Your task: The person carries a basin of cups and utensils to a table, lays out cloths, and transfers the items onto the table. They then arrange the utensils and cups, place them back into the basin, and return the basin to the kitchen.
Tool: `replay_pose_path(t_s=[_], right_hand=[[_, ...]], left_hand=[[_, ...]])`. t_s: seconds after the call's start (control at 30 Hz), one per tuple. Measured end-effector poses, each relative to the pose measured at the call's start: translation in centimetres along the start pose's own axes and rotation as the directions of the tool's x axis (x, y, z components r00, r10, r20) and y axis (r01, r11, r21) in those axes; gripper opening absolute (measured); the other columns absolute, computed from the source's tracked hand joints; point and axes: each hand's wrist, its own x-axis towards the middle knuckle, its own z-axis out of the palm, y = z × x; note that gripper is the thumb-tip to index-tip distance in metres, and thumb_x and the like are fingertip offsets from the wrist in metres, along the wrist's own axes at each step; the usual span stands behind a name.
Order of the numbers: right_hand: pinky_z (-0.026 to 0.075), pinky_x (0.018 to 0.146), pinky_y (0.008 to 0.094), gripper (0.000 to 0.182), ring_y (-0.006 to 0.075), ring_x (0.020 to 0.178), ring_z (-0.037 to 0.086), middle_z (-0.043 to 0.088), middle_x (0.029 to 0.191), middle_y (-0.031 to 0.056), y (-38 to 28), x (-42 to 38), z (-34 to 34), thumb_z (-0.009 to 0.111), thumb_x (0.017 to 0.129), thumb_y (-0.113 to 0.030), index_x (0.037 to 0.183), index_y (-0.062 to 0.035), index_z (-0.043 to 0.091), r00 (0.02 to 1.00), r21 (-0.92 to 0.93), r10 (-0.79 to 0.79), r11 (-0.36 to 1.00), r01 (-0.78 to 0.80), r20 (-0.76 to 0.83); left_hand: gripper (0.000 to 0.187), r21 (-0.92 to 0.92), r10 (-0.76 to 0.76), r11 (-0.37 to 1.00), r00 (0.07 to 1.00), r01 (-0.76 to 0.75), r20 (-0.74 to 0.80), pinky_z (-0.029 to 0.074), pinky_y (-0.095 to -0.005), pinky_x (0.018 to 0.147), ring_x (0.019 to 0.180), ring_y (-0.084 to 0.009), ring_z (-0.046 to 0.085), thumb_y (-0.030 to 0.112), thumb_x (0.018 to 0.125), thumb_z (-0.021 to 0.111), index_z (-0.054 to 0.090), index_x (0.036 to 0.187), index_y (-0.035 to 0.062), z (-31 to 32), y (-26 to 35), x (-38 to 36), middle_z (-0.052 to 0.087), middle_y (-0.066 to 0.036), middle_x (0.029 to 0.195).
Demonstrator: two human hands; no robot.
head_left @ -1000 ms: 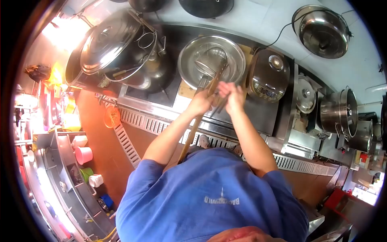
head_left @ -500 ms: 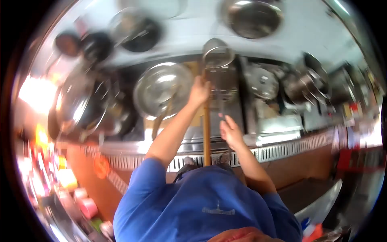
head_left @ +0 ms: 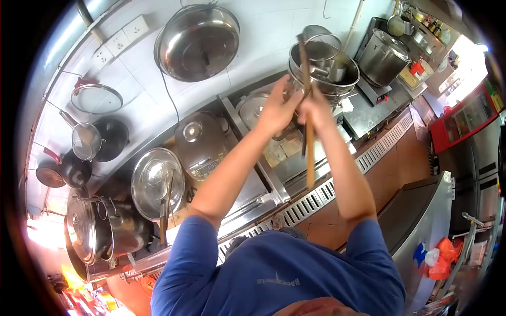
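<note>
My right hand (head_left: pixel 316 109) is wrapped around a long wooden stick (head_left: pixel 310 158), which stands nearly upright; its dark upper end rises above my fingers. My left hand (head_left: pixel 278 108) is just left of it, fingers spread, with the thumb side right at my right hand. Behind the stick's upper part a deep strainer (head_left: pixel 322 37) with a round metal rim shows over a large metal pot (head_left: pixel 350 79). Inside the pot is a smaller metal vessel. A thin dark rod end hangs beside the stick, below my hands.
A steel basin (head_left: pixel 142 181) with a long-handled utensil stands at left, beside a dark appliance (head_left: pixel 200 139). A lidded stockpot (head_left: pixel 385 58) sits on a burner at back right. Pans and a strainer (head_left: pixel 86 141) hang on the tiled wall. A slotted drain (head_left: pixel 316 203) runs along the floor.
The view has swung to the right. My left hand has let go of the wooden stick and opened; my right hand has come up to it and now holds it.
</note>
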Motion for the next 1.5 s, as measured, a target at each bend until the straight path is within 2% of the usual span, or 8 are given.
replay_pose_path(t_s=[0.23, 0.43, 0.57, 0.7, 0.83, 1.03, 1.27, 1.5], right_hand=[[0.035, 0.039, 0.0253, 0.017, 0.0135, 0.047, 0.05, 0.052, 0.062, 0.005, -0.4, 20.5, -9.7, 0.059, 0.087, -0.021, 0.079, -0.0077, 0.052, 0.883, 0.213, 0.375, 0.873, -0.438, 0.283], [0.03, 0.048, 0.0211, 0.038, 0.0053, 0.055, 0.041, 0.047, 0.062, -0.0045, 2.4, 32.2, -15.5, 0.064, 0.086, -0.048, 0.087, -0.0112, 0.057, 0.511, -0.617, 0.4, 0.688, 0.381, 0.761], [0.047, 0.046, 0.0237, 0.026, 0.0126, 0.041, 0.042, 0.049, 0.056, -0.0005, -0.5, 25.4, -6.4, 0.07, 0.08, -0.029, 0.091, -0.0084, 0.058, 0.894, -0.451, 0.325, 0.878, -0.162, 0.31], [0.05, 0.038, 0.0219, 0.022, 0.0163, 0.044, 0.055, 0.056, 0.062, 0.0045, 3.3, 36.1, -11.1, 0.068, 0.082, -0.03, 0.08, -0.0093, 0.062, 0.615, -0.328, 0.789, 0.582, -0.744, 0.004], [0.054, 0.042, 0.0226, 0.052, 0.0186, 0.053, 0.064, 0.066, 0.073, 0.0133, 1.6, 33.1, -10.3, 0.069, 0.081, -0.052, 0.094, -0.0019, 0.065, 0.456, -0.416, 0.871, 0.488, -0.768, 0.181], [0.06, 0.073, 0.029, 0.053, 0.0292, 0.09, 0.067, 0.065, 0.103, 0.0213, -1.0, 25.8, -11.2, 0.057, 0.093, -0.046, 0.118, -0.0001, 0.06, 0.741, -0.211, 0.657, 0.751, -0.626, 0.14], [0.057, 0.06, 0.0295, 0.042, 0.0255, 0.072, 0.065, 0.067, 0.088, 0.0156, 1.3, 11.7, -12.2, 0.058, 0.093, -0.041, 0.107, -0.0016, 0.061, 0.867, -0.583, -0.314, 0.812, 0.033, -0.388], [0.054, 0.051, 0.0289, 0.044, 0.0229, 0.062, 0.063, 0.066, 0.082, 0.0143, 9.6, -11.4, -9.8, 0.057, 0.093, -0.046, 0.102, -0.0028, 0.061, 0.802, -0.508, 0.029, 0.76, -0.405, -0.596]], left_hand=[[0.042, 0.105, -0.319, 0.94, 0.946, 0.324, -0.064, 0.05, -0.0298, 0.081, 0.093, -0.0143, 0.062, 0.019, 0.092, 0.062, 0.051, 0.128, -0.0004, -5.5, -6.6, -7.5, 0.063, -0.01, 0.108], [0.035, 0.116, -0.414, 0.853, 0.794, 0.509, -0.445, 0.05, -0.0282, 0.073, 0.088, -0.0126, 0.06, 0.022, 0.094, 0.061, 0.056, 0.125, 0.0049, -17.2, -11.7, -21.7, 0.064, -0.005, 0.101], [0.037, -0.082, -0.483, 0.806, 0.572, 0.586, -0.663, 0.052, -0.0289, 0.072, 0.09, -0.0155, 0.064, 0.025, 0.092, 0.062, 0.059, 0.121, 0.0029, -22.2, -10.9, -30.2, 0.066, -0.008, 0.105], [0.039, -0.252, -0.576, 0.7, 0.32, 0.668, -0.752, 0.052, -0.0304, 0.072, 0.086, -0.0166, 0.065, 0.028, 0.09, 0.063, 0.06, 0.122, 0.0045, -25.9, -9.9, -39.6, 0.066, -0.009, 0.108], [0.037, -0.435, -0.605, 0.652, 0.08, 0.622, -0.792, 0.052, -0.0315, 0.071, 0.084, -0.017, 0.066, 0.027, 0.091, 0.062, 0.061, 0.121, 0.0062, -28.8, -10.4, -48.2, 0.066, -0.008, 0.104], [0.033, -0.397, -0.517, 0.668, 0.009, 0.629, -0.856, 0.052, -0.0302, 0.067, 0.082, -0.0157, 0.066, 0.026, 0.089, 0.066, 0.062, 0.116, 0.0065, -37.7, -7.8, -53.5, 0.067, -0.006, 0.099], [0.089, 0.223, 0.102, 0.693, 0.213, 0.685, -0.972, 0.042, -0.0416, 0.103, 0.124, -0.0366, 0.051, 0.047, 0.072, 0.077, 0.042, 0.137, -0.0033, -63.0, -5.3, -48.2, 0.052, -0.026, 0.131], [0.123, 0.112, 0.119, 0.66, 0.043, 0.743, -0.992, 0.045, -0.0464, 0.1, 0.12, -0.0456, 0.049, 0.04, 0.067, 0.082, 0.001, 0.149, -0.002, -82.3, -5.3, -36.3, 0.024, -0.033, 0.145]])
